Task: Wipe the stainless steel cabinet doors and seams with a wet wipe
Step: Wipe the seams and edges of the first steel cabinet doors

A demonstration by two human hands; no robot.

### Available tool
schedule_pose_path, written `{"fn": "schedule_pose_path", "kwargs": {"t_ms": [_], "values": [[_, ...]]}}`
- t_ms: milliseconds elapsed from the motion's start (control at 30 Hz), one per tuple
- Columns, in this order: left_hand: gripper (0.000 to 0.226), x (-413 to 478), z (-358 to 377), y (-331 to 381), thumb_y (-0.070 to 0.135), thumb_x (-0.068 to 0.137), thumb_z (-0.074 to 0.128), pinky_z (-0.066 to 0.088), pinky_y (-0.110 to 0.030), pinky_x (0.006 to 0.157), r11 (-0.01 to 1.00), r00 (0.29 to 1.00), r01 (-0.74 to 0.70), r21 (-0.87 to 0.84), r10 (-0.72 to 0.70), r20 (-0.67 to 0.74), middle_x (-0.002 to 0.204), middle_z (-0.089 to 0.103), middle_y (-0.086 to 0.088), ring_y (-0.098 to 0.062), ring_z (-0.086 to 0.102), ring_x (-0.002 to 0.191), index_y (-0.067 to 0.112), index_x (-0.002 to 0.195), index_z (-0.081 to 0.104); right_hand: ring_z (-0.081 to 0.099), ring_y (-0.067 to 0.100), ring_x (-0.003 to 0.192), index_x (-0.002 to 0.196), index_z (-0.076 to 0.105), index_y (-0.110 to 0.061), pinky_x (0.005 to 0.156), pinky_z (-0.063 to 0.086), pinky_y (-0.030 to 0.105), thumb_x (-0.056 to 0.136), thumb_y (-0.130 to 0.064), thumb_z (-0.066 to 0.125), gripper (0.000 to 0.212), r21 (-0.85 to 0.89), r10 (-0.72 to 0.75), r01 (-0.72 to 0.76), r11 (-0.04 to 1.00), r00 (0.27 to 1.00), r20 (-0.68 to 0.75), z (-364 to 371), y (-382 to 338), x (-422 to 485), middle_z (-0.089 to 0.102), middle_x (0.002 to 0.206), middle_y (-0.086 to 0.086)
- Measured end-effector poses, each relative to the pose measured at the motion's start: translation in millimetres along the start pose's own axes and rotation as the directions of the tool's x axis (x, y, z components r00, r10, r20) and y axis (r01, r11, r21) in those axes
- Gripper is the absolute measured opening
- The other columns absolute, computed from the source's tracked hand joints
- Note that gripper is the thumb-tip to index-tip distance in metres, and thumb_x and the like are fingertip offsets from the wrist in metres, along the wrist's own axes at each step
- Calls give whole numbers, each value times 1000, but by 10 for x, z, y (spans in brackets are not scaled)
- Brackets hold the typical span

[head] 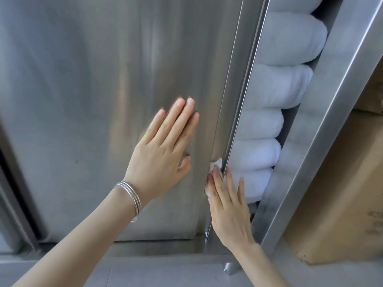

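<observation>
Head view, my left hand open flat on the streaky steel cabinet door, my right hand at 5 o'clock, outstretched, pressing the crumpled white wet wipe against the door's edge.

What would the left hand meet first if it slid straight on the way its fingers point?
Probably nothing: the left hand lies flat on the cabinet door, and only bare steel shows ahead, up to the picture's top.
</observation>
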State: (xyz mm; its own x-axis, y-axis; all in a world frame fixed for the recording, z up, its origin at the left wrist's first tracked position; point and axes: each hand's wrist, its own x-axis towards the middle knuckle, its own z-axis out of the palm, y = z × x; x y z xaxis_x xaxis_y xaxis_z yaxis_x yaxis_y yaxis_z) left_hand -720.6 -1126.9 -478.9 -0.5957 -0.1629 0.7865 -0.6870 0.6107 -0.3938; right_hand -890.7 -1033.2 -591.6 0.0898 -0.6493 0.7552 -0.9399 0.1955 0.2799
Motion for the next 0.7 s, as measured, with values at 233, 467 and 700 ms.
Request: {"fn": "schedule_pose_path", "kwargs": {"t_ms": [233,467,700], "values": [[82,-303,146,121,17,81,55,7,-41,121,996,999,41,-77,-42,-9,161,2,-7,-25,4,149,7,152,15,44,25,114,113,67,-7,86,47,34,76,6,65,39,47,-12,19,999,989,-146,-144,98,-100,57,132,2],[81,-1099,368,431,4,73,59,15,-43,119,997,993,-2,-82,12,121,157,18,-10,-27,17,145,4,147,27,44,18,82,79,74,-16,63,33,30,66,6,75,26,151,-30,61,987,979,-202,64,-27,-299,69,79,-7],[90,-1158,429,447,4,70,59,12,-45,120,998,987,6,-64,5,162,159,12,-11,-30,11,147,4,150,18,44,20,70,81,74,-19,59,29,32,76,-4,71,15,160,25,26,987,952,-304,207,-2,-268,63,70,-7]]}}
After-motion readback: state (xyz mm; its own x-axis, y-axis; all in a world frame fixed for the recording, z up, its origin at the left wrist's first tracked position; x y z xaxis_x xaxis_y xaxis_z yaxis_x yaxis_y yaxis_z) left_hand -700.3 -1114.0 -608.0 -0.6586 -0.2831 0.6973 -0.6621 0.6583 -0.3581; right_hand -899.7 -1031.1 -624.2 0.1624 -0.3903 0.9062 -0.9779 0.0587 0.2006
